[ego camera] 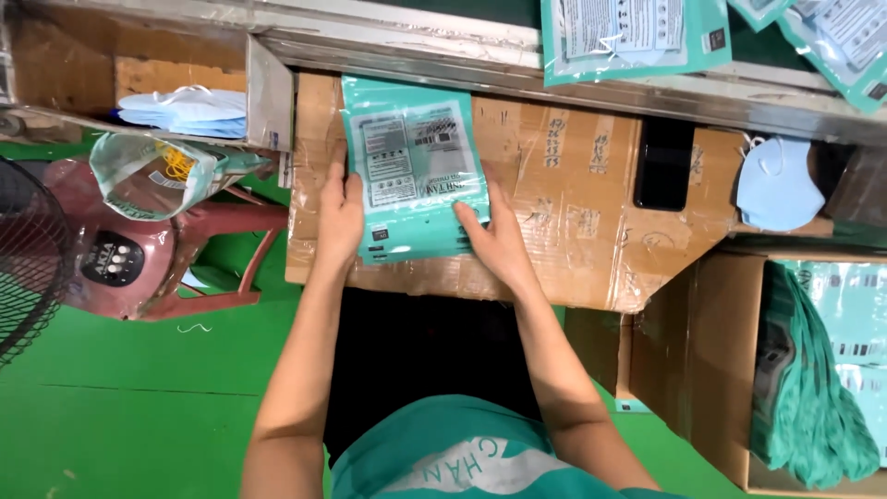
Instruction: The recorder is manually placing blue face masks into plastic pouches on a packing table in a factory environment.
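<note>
Teal shirt at the bottom; both hands are lying flat, fingers spread, left hand and right hand pressing the pouch edges on the cardboard top. Best keeping pressure even, I'd say.

Bright, even light, sharp centre

Soft glare shows on the metal rail and plastic packets; a deep shadow lies under the tabletop; the edges are slightly bent.

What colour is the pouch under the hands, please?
Teal pouch with a grey printed panel, head view.
</note>
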